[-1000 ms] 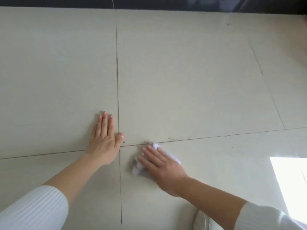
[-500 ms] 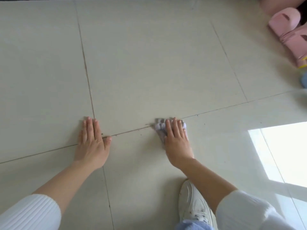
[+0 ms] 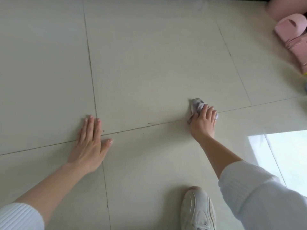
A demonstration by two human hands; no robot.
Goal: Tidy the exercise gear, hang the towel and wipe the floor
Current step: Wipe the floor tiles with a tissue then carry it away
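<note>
Wiping looks under way, with the right hand [image 3: 201, 125] gripping a bunched cloth [image 3: 196, 104] against the floor [image 3: 149, 63], the left hand [image 3: 89, 146] resting flat with fingers straight, and no towel in view.

The cloth [image 3: 196, 105] was a small, pale lilac wad, crumpled on the floor [image 3: 149, 63] and gripped from above by the right hand [image 3: 202, 123]. The floor was glossy cream tile with thin dark joints, one of which passed under the cloth's near edge. Two pink rolls [image 3: 287, 27] lay well beyond the cloth to its right, touching each other.
</note>
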